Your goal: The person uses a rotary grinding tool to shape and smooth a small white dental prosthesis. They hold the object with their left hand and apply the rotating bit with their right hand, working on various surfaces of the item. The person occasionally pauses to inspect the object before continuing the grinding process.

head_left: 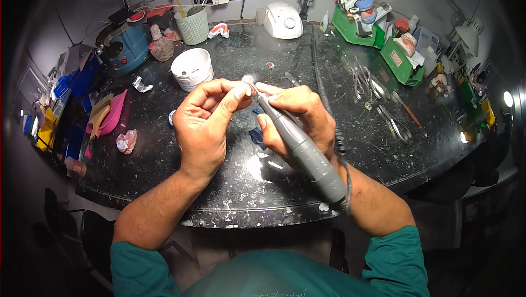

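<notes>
My right hand (306, 112) is wrapped around a grey rotary handpiece (307, 152), holding it tilted with its tip up and to the left. A coiled black cord runs from beside the hand toward the back. My left hand (207, 119) is closed in a pinch at the handpiece tip. Between its thumb and forefinger is something small and pale, mostly covered by the fingertips. A blurred round pale spot (250, 79) shows at the tip; whether it is the spinning bit or the held piece, I cannot tell. The hands meet above the black worktable (230, 198).
A white tub (192, 69) stands just beyond my left hand. Behind are a mesh-patterned cup (193, 27), a dental model (219, 30) and a white control box (283, 21). Green bins (402, 58) and metal tools (392, 124) lie right; a pink dustpan (114, 113) and pink lump (126, 142) left.
</notes>
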The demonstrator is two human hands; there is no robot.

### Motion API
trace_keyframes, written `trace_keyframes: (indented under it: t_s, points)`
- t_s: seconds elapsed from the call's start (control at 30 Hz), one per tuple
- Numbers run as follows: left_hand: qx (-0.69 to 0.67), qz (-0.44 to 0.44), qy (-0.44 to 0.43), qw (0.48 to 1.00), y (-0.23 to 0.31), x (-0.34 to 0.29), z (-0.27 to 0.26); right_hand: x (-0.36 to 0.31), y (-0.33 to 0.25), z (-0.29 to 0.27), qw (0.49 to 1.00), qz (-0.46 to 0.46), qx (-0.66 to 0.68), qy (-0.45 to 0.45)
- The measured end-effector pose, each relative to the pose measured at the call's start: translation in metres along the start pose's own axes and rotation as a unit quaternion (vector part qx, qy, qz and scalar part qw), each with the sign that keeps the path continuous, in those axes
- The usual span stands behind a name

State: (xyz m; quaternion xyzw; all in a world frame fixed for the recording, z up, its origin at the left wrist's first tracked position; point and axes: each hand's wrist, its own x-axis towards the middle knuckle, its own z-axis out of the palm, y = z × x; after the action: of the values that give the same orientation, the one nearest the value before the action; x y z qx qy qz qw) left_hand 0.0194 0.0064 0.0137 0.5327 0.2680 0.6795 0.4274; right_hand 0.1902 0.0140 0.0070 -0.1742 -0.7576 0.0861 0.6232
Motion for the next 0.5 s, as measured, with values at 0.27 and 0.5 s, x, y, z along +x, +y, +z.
trace_keyframes:
  t_s: [0.27, 0.5]
  points:
    - [-0.020, 0.004, 0.005, 1.000, 0.001, 0.000, 0.001, 0.003, 0.007, 0.003, 0.995, -0.035, 0.019, 0.090]
    - [-0.052, 0.004, 0.014, 0.999, -0.001, -0.001, 0.000, 0.000, -0.006, 0.003, 1.000, -0.011, 0.014, -0.003]
